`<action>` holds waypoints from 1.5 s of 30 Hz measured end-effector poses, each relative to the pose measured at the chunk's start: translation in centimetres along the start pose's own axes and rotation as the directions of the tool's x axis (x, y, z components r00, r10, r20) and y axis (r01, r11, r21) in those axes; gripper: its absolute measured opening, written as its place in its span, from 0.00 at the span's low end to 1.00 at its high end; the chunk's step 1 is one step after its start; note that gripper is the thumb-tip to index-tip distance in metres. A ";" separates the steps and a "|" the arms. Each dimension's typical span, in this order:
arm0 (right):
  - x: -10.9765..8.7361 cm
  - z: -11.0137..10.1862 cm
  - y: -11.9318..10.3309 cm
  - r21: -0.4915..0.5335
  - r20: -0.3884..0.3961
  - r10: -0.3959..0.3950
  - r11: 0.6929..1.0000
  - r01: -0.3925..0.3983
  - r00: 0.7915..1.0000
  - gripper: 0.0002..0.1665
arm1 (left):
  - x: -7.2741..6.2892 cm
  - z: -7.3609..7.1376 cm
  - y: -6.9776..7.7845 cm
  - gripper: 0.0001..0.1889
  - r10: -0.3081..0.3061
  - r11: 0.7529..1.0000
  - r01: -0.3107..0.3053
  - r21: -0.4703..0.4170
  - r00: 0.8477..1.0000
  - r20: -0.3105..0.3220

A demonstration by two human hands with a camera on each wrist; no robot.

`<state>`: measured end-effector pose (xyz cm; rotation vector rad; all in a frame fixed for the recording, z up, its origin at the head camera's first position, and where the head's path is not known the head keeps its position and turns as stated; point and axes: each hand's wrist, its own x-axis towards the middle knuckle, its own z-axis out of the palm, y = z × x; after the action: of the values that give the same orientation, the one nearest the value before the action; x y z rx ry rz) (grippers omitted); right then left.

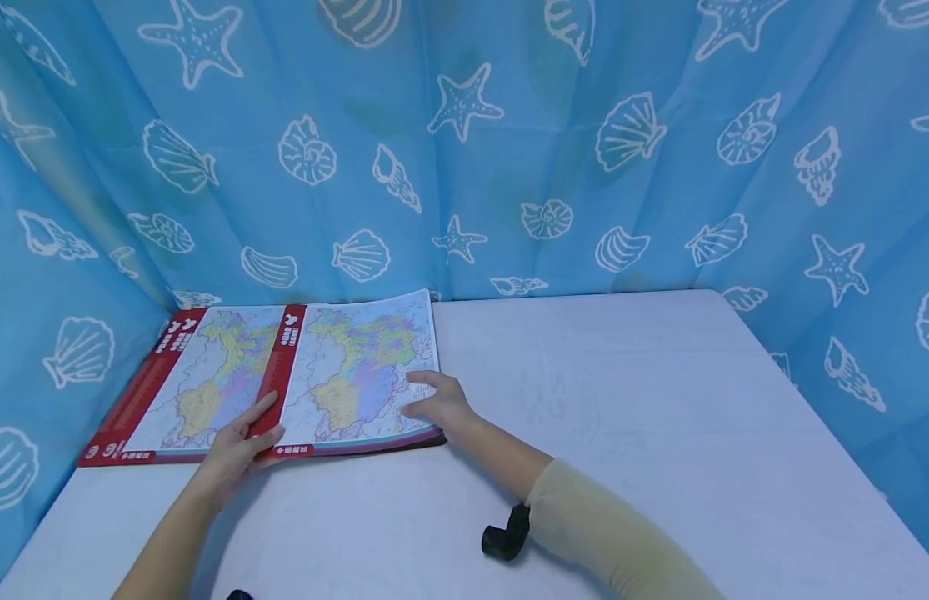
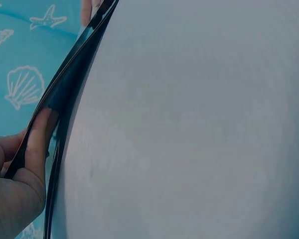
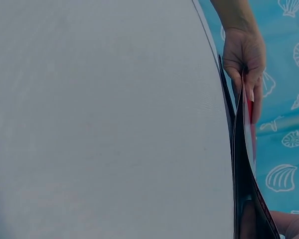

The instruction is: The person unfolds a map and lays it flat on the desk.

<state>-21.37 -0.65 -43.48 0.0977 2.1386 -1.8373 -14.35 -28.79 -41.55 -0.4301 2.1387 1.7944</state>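
Observation:
In the head view a printed map sheet (image 1: 367, 375) with a red strip down its left side lies over a similar map sheet (image 1: 239, 367), shifted to the right of it. My left hand (image 1: 235, 450) pinches the upper sheet at its near left corner, on the red strip. At the right edge, my right hand (image 1: 447, 407) holds the same sheet, thumb and a finger showing on top. The left wrist view shows the left hand (image 2: 20, 184) with the dark-backed sheet between thumb and fingers. In the right wrist view the sheet (image 3: 248, 129) bows up above the one beneath.
Both sheets lie on the left part of a white table (image 1: 621, 400). A blue curtain (image 1: 509, 167) with shell and starfish prints hangs along the back and sides. A black angled piece (image 1: 506, 533) is by the right sleeve.

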 end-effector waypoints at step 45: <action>-1.4 -7.2 0.6 -0.016 -0.058 0.039 0.999 -0.040 0.998 0.33 | 1.5 6.9 1.4 0.30 0.066 0.984 -0.062 -0.168 0.998 0.020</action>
<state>-21.26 6.69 -42.80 0.1902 2.1741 -1.8146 -15.98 -21.74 -42.04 -0.3792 2.0145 2.0129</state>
